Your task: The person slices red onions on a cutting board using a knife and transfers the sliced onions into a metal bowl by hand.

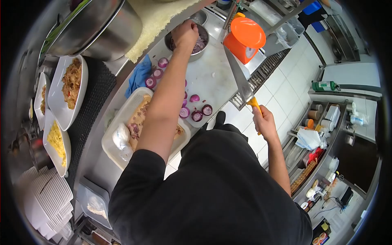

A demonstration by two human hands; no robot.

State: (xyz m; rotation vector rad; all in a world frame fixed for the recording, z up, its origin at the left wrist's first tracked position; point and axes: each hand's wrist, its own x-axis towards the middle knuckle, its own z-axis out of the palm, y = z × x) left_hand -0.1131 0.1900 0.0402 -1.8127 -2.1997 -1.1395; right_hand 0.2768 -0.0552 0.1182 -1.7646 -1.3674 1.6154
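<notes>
At the far end of the white cutting board (220, 83), the person's left hand (188, 34) reaches down into a metal bowl (199, 56) of chopped purple onion (200, 44). Its fingertips are hidden below the rim, so whether they pinch any pieces or are spread loose cannot be told. The right hand (264, 121) is wrapped firmly around the yellow handle of a large knife (239, 77), and its blade slants up toward the orange scale (245, 38), well apart from the onions.

By the look of things, the cutting is only part done. A fair amount of chopped onion lies in the bowl, while several trimmed onion pieces (197, 116), whole or halved, remain uncut on the board. Some gather at its near end; others lie in a short row on the far side of the left forearm, next to a crumpled blue cloth or glove (139, 75). The forearm covers part of the board, so the full count cannot be told.

Nearer the body, a white plastic tub (107, 143) holds a pale surface scattered with purplish bits and a knotted white bag (121, 136); whether those bits are also onion is unclear.
</notes>
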